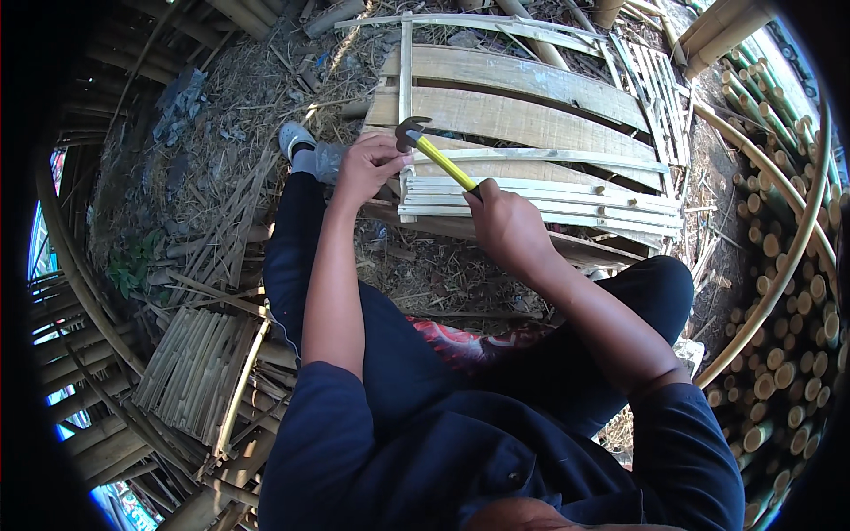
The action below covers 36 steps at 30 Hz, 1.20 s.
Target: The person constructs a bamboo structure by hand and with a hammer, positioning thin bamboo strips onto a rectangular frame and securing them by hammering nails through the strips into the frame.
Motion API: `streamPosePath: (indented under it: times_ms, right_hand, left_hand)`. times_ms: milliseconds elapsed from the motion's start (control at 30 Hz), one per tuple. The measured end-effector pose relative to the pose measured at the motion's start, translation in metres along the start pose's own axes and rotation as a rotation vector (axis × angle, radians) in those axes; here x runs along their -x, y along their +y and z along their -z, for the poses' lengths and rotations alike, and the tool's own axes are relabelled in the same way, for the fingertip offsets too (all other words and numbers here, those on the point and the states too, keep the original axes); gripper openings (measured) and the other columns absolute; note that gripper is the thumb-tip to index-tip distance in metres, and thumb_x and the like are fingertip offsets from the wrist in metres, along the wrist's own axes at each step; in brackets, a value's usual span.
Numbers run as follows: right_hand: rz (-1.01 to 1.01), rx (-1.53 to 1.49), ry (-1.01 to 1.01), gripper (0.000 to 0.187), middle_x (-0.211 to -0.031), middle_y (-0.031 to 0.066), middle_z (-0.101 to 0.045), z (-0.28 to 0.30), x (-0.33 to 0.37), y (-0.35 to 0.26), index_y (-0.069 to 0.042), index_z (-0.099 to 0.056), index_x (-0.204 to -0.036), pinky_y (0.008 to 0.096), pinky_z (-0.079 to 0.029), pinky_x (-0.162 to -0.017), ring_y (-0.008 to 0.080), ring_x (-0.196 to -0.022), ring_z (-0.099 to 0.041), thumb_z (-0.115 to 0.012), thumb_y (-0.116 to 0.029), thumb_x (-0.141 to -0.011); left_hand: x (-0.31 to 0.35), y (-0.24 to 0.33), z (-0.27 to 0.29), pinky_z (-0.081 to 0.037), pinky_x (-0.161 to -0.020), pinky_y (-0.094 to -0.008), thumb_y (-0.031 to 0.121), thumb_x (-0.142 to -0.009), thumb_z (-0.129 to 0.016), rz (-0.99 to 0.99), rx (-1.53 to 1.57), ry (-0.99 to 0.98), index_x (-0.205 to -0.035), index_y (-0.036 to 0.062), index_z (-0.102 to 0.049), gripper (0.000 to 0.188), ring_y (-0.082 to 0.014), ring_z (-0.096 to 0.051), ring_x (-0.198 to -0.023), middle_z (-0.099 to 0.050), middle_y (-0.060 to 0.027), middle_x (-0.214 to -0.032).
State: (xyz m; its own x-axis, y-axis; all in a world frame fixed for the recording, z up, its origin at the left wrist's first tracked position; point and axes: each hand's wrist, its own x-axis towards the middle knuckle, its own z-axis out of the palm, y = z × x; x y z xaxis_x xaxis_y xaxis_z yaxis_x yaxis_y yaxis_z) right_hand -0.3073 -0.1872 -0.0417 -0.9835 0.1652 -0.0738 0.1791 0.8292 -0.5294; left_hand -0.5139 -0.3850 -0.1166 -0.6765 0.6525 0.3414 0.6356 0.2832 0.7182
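Note:
My right hand is wrapped round the handle of a claw hammer with a yellow shaft and a dark head. The hammer's head hangs over the left end of a pale bamboo slat, close to my left fingertips. My left hand pinches at that same end, on the upright slat of a frame; whatever lies between the fingers is too small to make out. Several slats lie side by side just nearer to me, crossing the frame. Wide wooden boards lie under the frame.
Cut bamboo poles are piled at the right, behind a curved pole. At the lower left lies a panel of narrow slats. Straw and bamboo scraps litter the ground. My legs are spread around the near side of the boards.

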Motion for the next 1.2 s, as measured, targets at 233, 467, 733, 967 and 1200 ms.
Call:
streamPosePath:
  times_ms: [233, 467, 733, 967, 1200]
  right_hand:
    - [-0.039, 0.005, -0.043, 0.032, -0.069, 0.0225, -0.067, -0.002, 0.001, -0.003, 0.001, -0.052, -0.097, 0.0538, -0.053, -0.061, 0.0430, -0.065, -0.067, -0.048, -0.030, -0.106]
    - [-0.025, -0.043, 0.031, 0.030, -0.065, 0.0231, -0.064, -0.006, 0.004, -0.005, 0.001, -0.052, -0.095, 0.0542, -0.051, -0.058, 0.0440, -0.062, -0.065, -0.052, -0.028, -0.105]
    - [-0.004, -0.071, 0.121, 0.028, -0.062, 0.0233, -0.062, -0.004, 0.003, -0.005, 0.000, -0.051, -0.092, 0.0549, -0.049, -0.055, 0.0451, -0.058, -0.062, -0.057, -0.026, -0.103]
    - [0.003, -0.086, 0.138, 0.030, -0.061, 0.0240, -0.061, -0.005, 0.005, -0.008, 0.000, -0.050, -0.090, 0.0559, -0.048, -0.054, 0.0469, -0.057, -0.061, -0.056, -0.026, -0.104]
    - [-0.022, -0.111, 0.130, 0.032, -0.064, 0.0251, -0.063, -0.003, 0.006, -0.008, 0.000, -0.051, -0.090, 0.0562, -0.049, -0.056, 0.0465, -0.061, -0.063, -0.054, -0.028, -0.104]
  left_hand:
    - [0.001, -0.004, -0.005, -0.051, -0.088, -0.0329, 0.010, -0.076, -0.086, -0.001, 0.054, 0.055, -0.089, 0.0031, -0.079, 0.017, -0.0214, -0.066, -0.098, -0.074, -0.0061, -0.089]
    - [0.003, -0.006, -0.002, -0.050, -0.091, -0.0337, 0.014, -0.077, -0.086, -0.031, -0.012, 0.043, -0.090, 0.0044, -0.080, 0.016, -0.0215, -0.063, -0.096, -0.070, -0.0048, -0.093]
    - [0.001, 0.005, -0.002, -0.046, -0.098, -0.0348, 0.021, -0.078, -0.087, 0.069, -0.017, 0.023, -0.093, 0.0112, -0.083, 0.019, -0.0212, -0.058, -0.109, -0.064, -0.0023, -0.108]
    - [0.004, 0.000, -0.001, -0.049, -0.097, -0.0331, 0.016, -0.081, -0.085, 0.135, 0.023, -0.016, -0.098, 0.0067, -0.082, 0.020, -0.0196, -0.059, -0.115, -0.060, -0.0056, -0.118]
    - [0.005, -0.002, -0.002, -0.044, -0.102, -0.0353, 0.023, -0.078, -0.086, 0.097, 0.015, 0.021, -0.095, 0.0124, -0.083, 0.020, -0.0224, -0.058, -0.113, -0.063, -0.0026, -0.113]
